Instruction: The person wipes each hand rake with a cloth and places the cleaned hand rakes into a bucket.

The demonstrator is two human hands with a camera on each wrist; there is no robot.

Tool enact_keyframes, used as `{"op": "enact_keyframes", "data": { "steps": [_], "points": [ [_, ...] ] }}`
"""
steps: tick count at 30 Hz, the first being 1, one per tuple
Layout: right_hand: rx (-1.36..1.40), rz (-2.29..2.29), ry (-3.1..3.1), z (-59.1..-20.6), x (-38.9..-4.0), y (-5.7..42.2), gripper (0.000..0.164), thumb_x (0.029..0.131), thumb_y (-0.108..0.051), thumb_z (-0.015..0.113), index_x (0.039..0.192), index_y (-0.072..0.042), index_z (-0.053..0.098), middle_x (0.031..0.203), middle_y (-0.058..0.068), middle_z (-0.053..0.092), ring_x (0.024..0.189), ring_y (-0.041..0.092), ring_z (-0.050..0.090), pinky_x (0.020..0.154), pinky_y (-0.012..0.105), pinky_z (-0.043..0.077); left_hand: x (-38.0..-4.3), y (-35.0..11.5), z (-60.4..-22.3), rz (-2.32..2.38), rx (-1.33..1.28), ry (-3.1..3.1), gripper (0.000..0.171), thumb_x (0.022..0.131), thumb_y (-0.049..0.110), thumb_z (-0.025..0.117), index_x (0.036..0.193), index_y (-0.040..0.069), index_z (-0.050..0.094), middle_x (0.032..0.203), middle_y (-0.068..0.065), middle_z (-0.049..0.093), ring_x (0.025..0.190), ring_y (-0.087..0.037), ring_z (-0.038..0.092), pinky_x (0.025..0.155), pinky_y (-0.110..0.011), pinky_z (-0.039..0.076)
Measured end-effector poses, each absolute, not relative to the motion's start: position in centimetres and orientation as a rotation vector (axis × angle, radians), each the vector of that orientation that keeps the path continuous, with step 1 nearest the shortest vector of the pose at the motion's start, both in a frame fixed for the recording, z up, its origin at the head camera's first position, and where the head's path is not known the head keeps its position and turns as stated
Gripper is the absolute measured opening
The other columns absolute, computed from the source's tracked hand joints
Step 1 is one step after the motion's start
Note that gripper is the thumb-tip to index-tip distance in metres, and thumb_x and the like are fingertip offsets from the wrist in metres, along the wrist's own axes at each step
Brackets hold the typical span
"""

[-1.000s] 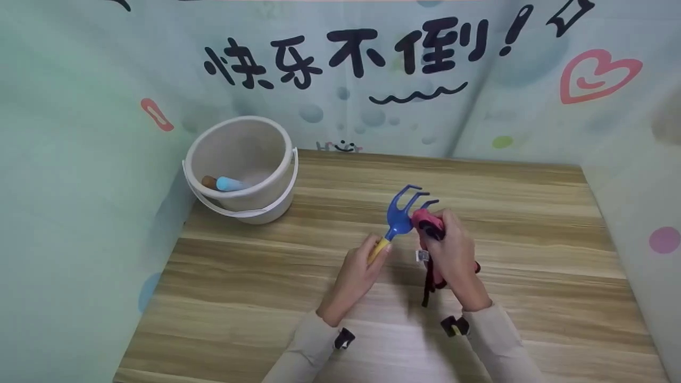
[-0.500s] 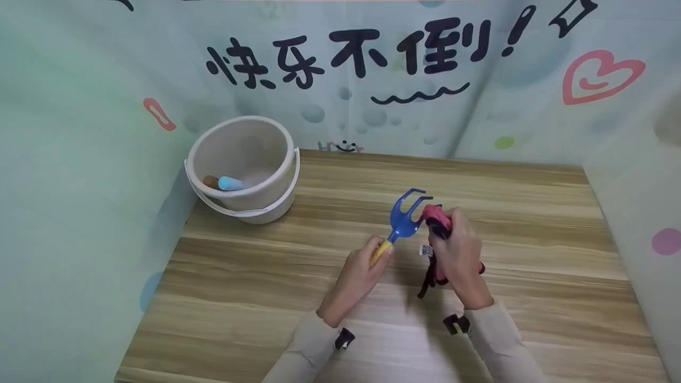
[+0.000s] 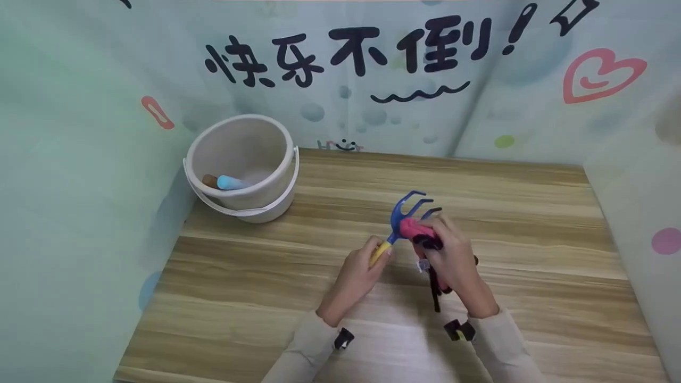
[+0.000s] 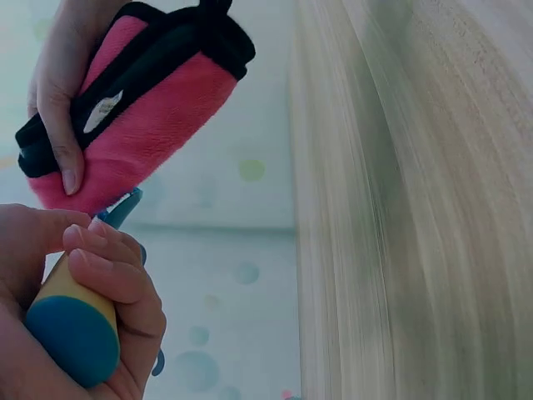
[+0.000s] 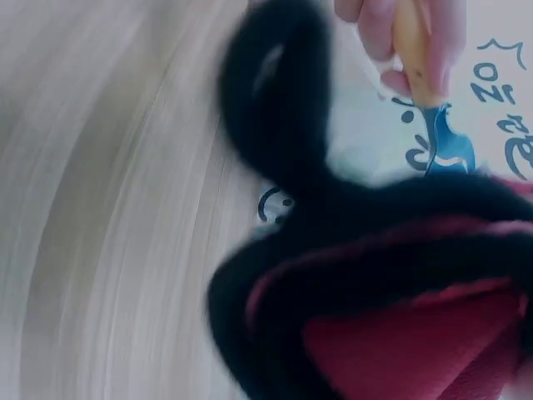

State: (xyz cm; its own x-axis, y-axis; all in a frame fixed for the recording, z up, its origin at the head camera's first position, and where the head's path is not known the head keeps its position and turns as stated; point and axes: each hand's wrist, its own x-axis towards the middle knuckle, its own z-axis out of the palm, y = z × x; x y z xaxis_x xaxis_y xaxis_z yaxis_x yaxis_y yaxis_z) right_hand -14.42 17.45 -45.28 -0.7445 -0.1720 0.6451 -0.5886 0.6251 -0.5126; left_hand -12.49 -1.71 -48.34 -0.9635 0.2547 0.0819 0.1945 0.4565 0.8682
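My left hand (image 3: 357,272) grips the yellow handle of a small hand rake, whose blue head (image 3: 396,217) has curved tines pointing away from me. In the left wrist view, the handle's blue end cap (image 4: 73,340) shows below the curled fingers. With my right hand (image 3: 455,259) I hold a folded pink cloth (image 3: 410,227) with black edging against the rake's head, near where it joins the handle. A black loop (image 5: 279,83) and a small white label (image 4: 103,111) show on the cloth. The cloth hides part of the blue head.
A white bucket (image 3: 282,194) with its handle down stands at the back left of the wooden table (image 3: 255,298). Inside it are a brown piece (image 3: 209,181) and a light blue piece (image 3: 231,183). Printed fabric (image 3: 340,117) walls the back and sides.
My right hand first moves the cloth right along the tines, then back left and down to the base of the rake's head. My left hand stays nearly still on the handle.
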Motion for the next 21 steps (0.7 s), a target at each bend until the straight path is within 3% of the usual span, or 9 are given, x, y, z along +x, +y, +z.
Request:
{"op": "enact_keyframes", "data": {
  "steps": [9,15,21],
  "points": [
    [0.642,0.941,-2.448,-44.86,-14.03,16.72,0.034,0.068,0.008,0.075,0.096,-0.010,0.067,0.081,0.004,0.051,0.069,0.013,0.049,0.060,0.030,0.045,-12.41,-1.71,-48.21,1.548,0.448,2.639,0.018,0.096,0.032,0.049,0.102,0.016,0.055,0.071,0.003,0.054,0.058,-0.004,0.046,0.050,-0.018,0.041],
    [0.492,0.897,-2.416,-44.70,-14.11,16.70,0.033,0.065,0.008,0.075,0.093,-0.006,0.065,0.082,0.007,0.054,0.067,0.019,0.055,0.060,0.036,0.048,-12.29,-1.66,-48.00,1.581,0.495,2.628,0.019,0.096,0.034,0.049,0.102,0.017,0.056,0.074,0.002,0.058,0.057,-0.004,0.047,0.049,-0.018,0.042],
    [0.333,0.937,-2.378,-44.81,-14.21,16.74,0.029,0.068,0.003,0.077,0.094,-0.003,0.065,0.082,0.010,0.058,0.071,0.025,0.061,0.066,0.043,0.051,-12.37,-1.64,-48.06,1.583,0.544,2.636,0.020,0.096,0.032,0.050,0.103,0.015,0.056,0.076,-0.004,0.063,0.055,-0.003,0.046,0.048,-0.016,0.040]
  ]
}}
